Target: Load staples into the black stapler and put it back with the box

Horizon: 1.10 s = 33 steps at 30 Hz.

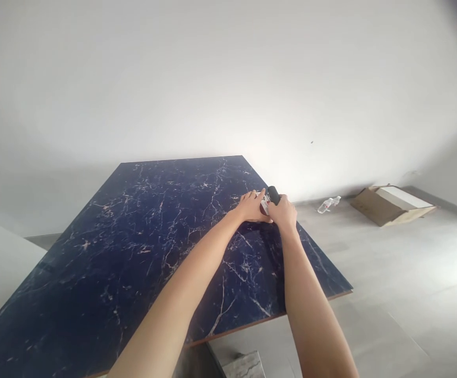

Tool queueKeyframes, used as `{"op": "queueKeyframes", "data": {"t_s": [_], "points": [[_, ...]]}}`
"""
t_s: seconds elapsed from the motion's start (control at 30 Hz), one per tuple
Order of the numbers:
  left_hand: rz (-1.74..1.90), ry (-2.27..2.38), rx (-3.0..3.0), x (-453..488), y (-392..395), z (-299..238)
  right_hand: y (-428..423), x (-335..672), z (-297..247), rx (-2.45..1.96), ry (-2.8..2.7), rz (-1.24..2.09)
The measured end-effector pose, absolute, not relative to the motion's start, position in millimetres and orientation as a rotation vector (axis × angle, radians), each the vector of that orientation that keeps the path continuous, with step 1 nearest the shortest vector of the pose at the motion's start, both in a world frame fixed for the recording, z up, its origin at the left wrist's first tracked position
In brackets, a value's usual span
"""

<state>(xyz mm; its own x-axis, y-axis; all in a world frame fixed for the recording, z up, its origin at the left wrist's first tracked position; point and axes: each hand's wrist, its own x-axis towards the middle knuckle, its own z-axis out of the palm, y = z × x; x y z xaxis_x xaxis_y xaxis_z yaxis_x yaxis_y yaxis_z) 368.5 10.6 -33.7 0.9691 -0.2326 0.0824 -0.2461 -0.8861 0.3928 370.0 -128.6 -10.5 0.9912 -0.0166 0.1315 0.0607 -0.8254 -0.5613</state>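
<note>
A large dark blue slab (145,247) with white marble veins lies flat in front of me. Both my arms reach out to its right edge. My right hand (282,212) is closed round a small tool with a black handle (273,195) and a red and white body. My left hand (252,206) rests next to it on the slab, fingers curled against the tool's body. The tool's working end is hidden between my hands.
A plastic water bottle (328,204) lies on the grey floor by the white wall. An open cardboard box (389,203) with a white panel sits farther right. A pale tile piece (244,365) shows under the slab's near edge.
</note>
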Motion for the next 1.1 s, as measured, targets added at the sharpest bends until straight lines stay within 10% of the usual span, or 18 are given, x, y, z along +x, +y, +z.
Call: {"op": "queueKeyframes", "data": {"t_s": [0.27, 0.63, 1.1], "points": [[0.245, -0.202, 2.646, 262.1, 94.7, -7.3, -82.7, 326.6, 5.7, -2.264, -0.386, -0.772], [0.390, -0.160, 2.702, 116.9, 180.5, -25.7, 21.3, 222.7, -28.5, -2.042, -1.693, 0.196], [0.215, -0.177, 2.821, 115.8, 176.4, -37.0, 8.6, 224.1, -24.5, -2.138, -1.681, 0.288]]}}
